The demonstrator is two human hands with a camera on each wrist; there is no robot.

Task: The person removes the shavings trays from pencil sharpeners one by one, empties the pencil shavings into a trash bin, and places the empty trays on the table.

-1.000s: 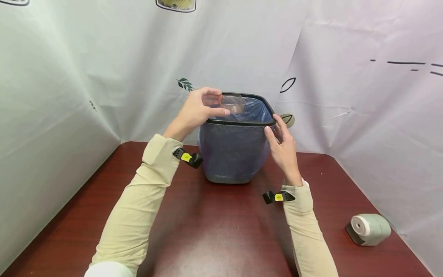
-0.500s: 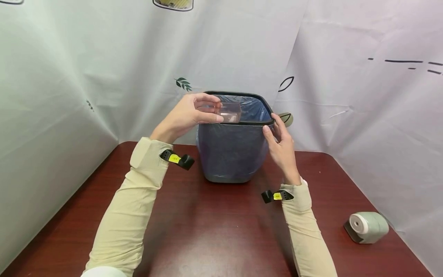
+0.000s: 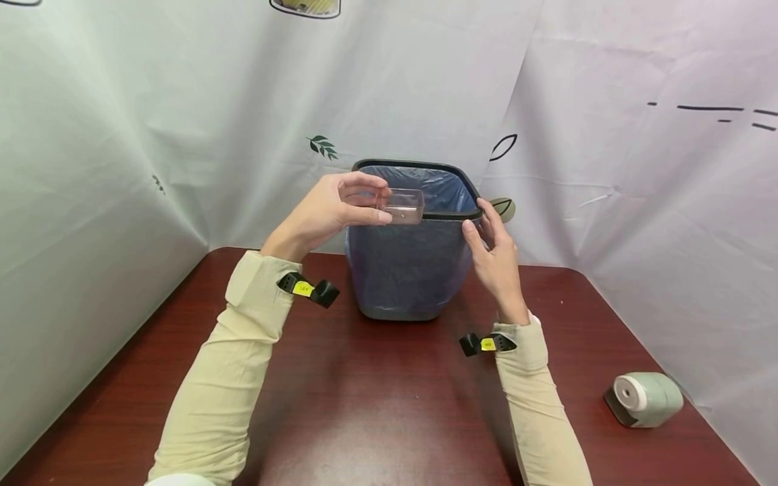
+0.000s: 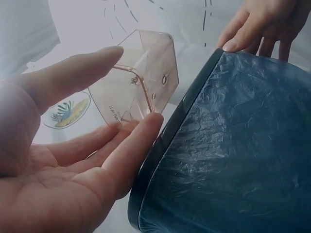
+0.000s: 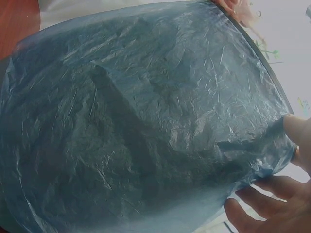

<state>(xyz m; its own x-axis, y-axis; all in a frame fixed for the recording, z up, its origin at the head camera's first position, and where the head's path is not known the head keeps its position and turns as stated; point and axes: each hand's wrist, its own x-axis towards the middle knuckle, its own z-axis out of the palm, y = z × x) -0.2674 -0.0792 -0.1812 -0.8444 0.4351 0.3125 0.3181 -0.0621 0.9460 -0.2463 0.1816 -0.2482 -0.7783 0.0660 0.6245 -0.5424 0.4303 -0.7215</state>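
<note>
At the bin [image 3: 408, 273], from the head, the left hand [image 3: 325, 206] pinches the box [image 3: 406, 206] by the near rim [image 3: 451, 217]; the right hand [image 3: 498, 260] grips a corner, steadying it, I'd guess. Left wrist: thumb [image 4: 92, 68] and fingers [image 4: 138, 138] clasp two sides. Right wrist: that grip takes in the liner [image 5: 146, 116]

a clear, pinkish box [image 3: 406, 206] is held near the top of an upright, blue-lined bin [image 3: 410, 270].

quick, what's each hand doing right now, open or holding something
Left hand: holding a clear box between thumb and fingers.
Right hand: holding the bin at its rim.
</note>
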